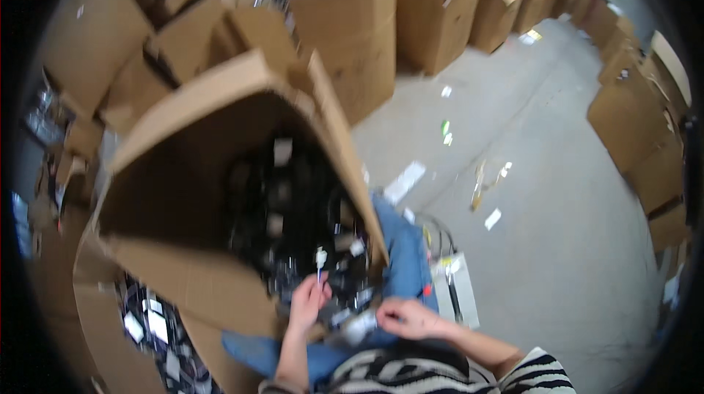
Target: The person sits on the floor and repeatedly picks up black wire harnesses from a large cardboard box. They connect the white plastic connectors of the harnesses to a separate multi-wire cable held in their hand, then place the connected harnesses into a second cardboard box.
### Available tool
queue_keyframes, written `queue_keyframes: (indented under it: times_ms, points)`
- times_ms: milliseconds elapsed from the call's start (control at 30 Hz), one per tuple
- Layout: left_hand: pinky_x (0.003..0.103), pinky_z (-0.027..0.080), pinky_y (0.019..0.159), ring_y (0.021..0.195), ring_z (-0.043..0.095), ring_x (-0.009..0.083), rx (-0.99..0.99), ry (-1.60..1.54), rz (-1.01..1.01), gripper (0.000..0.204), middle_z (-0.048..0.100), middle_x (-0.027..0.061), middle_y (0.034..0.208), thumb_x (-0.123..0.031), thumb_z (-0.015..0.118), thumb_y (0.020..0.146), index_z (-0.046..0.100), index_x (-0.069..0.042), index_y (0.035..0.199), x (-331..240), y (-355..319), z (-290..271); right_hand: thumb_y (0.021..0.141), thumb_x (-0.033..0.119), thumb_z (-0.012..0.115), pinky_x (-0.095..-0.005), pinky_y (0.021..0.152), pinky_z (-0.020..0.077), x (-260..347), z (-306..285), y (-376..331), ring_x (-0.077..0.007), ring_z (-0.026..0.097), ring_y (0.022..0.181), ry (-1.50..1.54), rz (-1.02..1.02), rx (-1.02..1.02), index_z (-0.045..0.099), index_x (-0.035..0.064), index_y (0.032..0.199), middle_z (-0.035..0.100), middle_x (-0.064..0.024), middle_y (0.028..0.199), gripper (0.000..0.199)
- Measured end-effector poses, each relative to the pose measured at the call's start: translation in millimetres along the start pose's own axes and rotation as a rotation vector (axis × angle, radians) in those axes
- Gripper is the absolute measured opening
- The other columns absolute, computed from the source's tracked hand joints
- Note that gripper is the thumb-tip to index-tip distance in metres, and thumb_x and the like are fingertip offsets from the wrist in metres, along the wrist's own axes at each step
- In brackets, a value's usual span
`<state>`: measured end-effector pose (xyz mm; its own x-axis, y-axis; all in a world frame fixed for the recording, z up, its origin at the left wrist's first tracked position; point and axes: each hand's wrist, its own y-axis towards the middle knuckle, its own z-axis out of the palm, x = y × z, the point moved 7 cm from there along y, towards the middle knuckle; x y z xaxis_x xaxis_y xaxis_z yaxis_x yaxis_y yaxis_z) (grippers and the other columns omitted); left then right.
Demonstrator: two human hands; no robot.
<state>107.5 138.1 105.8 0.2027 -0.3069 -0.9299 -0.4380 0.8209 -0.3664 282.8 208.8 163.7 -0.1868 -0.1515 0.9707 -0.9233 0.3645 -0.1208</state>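
A concrete floor [557,196] runs through a storeroom walled by stacked cardboard boxes [411,12], with scraps of paper [405,181] and small litter scattered across it. In the foreground a large open cardboard box [183,174] lies tipped toward a seated person, its flaps spread wide and its inside packed with a tangle of black cables [286,210] dotted with small white tags. The box rests against the person's legs in blue jeans [403,254], and its lower flap hangs over loose packets on the floor at lower left. A flat grey device [456,287] lies on the floor just beside the person's right knee. The person wears a black-and-white striped top [411,376]. The left hand [308,304] is pinched around a thin cable [320,271] that ends in a small white plug, holding it upright at the mouth of the box. The right hand [405,318] is curled near a pale plastic-wrapped item [361,325] on the lap; motion blur leaves it unclear whether the fingers actually grip it.
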Motion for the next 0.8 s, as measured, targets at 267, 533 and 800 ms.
queue_keyframes:
  times_ms: [267, 533, 800]
  points:
    - [0.018, 0.038, 0.055, 0.059, 0.043, 0.0058, 0.214, 0.134, -0.039, 0.030, 0.051, 0.0006, 0.074, -0.012, 0.036, 0.089, 0.045, 0.000, 0.115, 3, -49, 14, 0.073, 0.003, 0.054, -0.0270, 0.055, 0.0400, 24, 4, 2, -0.0195, 0.052, 0.065, -0.017, -0.028, -0.042, 0.053, -0.0001, 0.075, 0.053, -0.0082, 0.070, 0.003]
    - [0.032, 0.046, 0.066, 0.074, 0.057, 0.0266, 0.226, 0.544, 0.309, 0.039, 0.056, 0.0147, 0.091, 0.001, 0.050, 0.074, 0.049, -0.007, 0.113, -38, -62, 36, 0.071, 0.003, 0.056, -0.0280, 0.052, 0.0396, 33, 6, 9, -0.0214, 0.051, 0.061, 0.026, 0.023, -0.049, 0.053, 0.0006, 0.074, 0.053, -0.0090, 0.066, 0.005]
    - [0.034, 0.046, 0.063, 0.066, 0.054, 0.0260, 0.120, 0.778, 0.464, 0.053, 0.054, 0.0084, 0.076, 0.002, 0.057, 0.063, 0.050, -0.012, 0.114, -44, -61, 37, 0.070, 0.003, 0.055, -0.0256, 0.050, 0.0387, 28, 4, 13, -0.0178, 0.050, 0.057, 0.092, 0.074, -0.160, 0.053, 0.0010, 0.072, 0.053, -0.0073, 0.066, 0.003]
